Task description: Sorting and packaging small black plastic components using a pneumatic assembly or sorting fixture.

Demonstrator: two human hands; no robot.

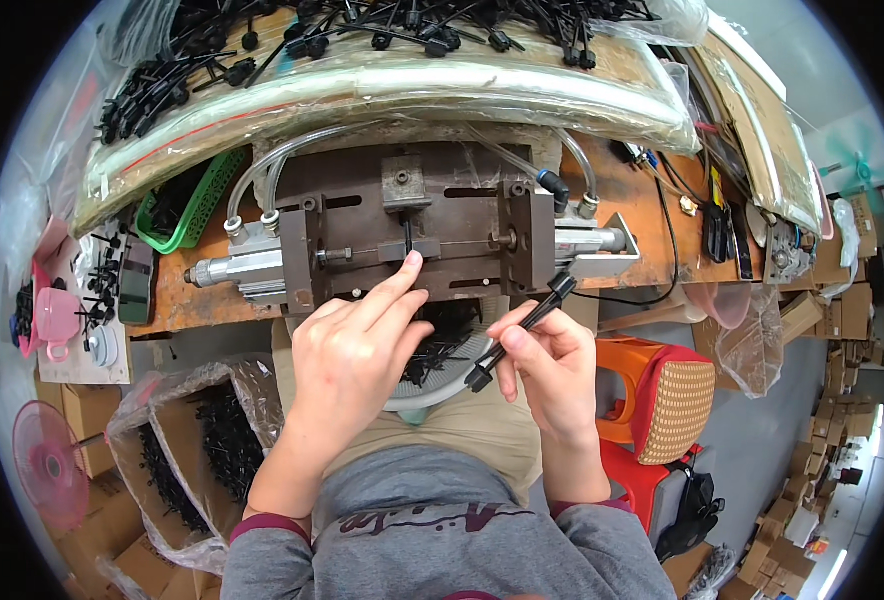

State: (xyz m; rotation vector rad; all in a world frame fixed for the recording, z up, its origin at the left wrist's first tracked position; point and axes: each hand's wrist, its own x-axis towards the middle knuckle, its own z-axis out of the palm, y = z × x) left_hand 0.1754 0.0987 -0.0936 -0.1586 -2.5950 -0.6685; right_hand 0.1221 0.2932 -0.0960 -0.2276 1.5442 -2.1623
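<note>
- Right grip, right of centre in the frame, is pinching a black rod-like part between thumb and fingers, with both knobbed ends left free.
- Left grip, near the centre, is closed on nothing: its index finger is stretched forward and the other fingers are loosely bent.
- A thin black piece is seated upper centre in a brown metal fixture; the index fingertip is placed at its near end, though whether it is pressed or barely touched cannot be told.
- That finger is presumably laid there so that the piece is steadied, while the other part is kept handy, clear of the fixture.
- Silver cylinders are mounted at either side on the bench, probably so that pressure is applied inward from both.
- Similar black parts are heaped along the top of the frame, seemingly for easy reach.
- Dark script is printed across the grey shirt at bottom centre; no label can be made out on the fixture.
</note>
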